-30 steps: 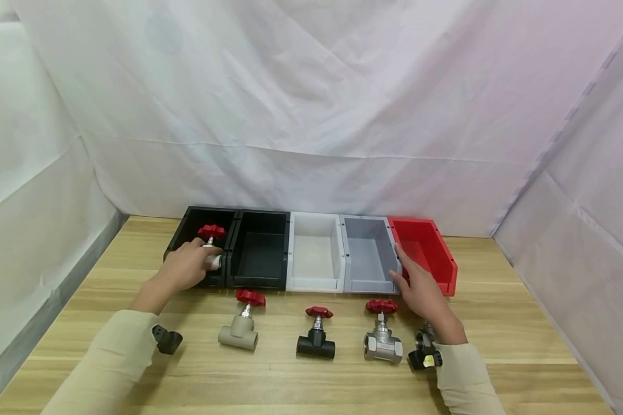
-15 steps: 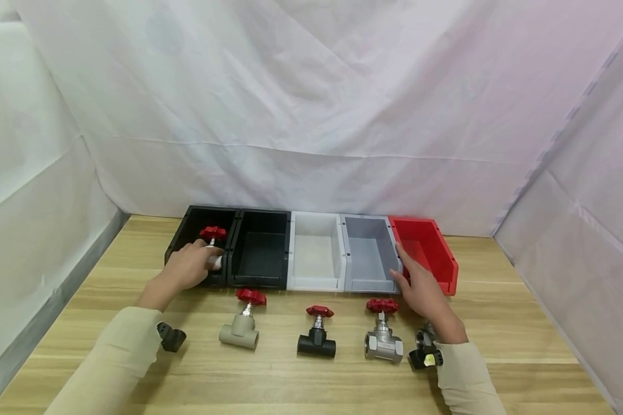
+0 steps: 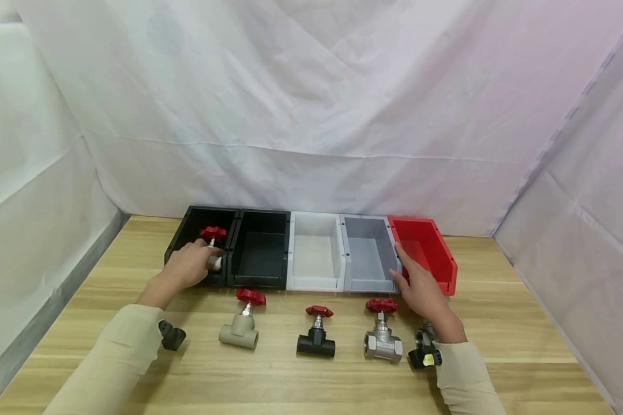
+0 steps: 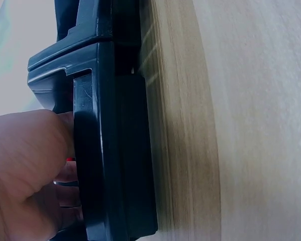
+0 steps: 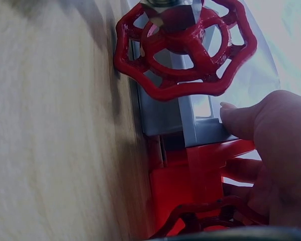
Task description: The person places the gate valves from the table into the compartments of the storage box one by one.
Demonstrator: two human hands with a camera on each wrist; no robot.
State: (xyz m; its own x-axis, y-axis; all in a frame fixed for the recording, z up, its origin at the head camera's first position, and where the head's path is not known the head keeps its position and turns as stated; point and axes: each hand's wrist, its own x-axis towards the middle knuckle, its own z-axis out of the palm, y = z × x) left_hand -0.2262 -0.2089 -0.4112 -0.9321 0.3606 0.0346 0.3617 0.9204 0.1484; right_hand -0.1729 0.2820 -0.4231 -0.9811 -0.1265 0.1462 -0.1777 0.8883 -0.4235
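Note:
In the head view my left hand (image 3: 188, 265) reaches over the front of the leftmost black bin (image 3: 174, 245). It grips a white valve (image 3: 215, 263) with a red handwheel (image 3: 213, 232), low inside that bin. The left wrist view shows the fingers (image 4: 66, 196) behind the bin's front wall, which hides most of the valve. My right hand (image 3: 421, 289) rests over the adjoining walls of the grey bin (image 3: 371, 285) and the red bin (image 3: 449, 271). Its thumb (image 5: 240, 120) lies on the grey side, other fingers on the red side, holding no valve.
A second black bin (image 3: 259, 282) and a white bin (image 3: 315, 284) complete the row against the cloth. In front lie a beige valve (image 3: 239, 332), a black valve (image 3: 316, 344) and a steel valve (image 3: 382, 346). Another metal valve (image 3: 426, 337) is partly under my right wrist.
My left hand has lowered slightly with the white valve, which now sits a little deeper in the bin. The right hand and the other valves stay put.

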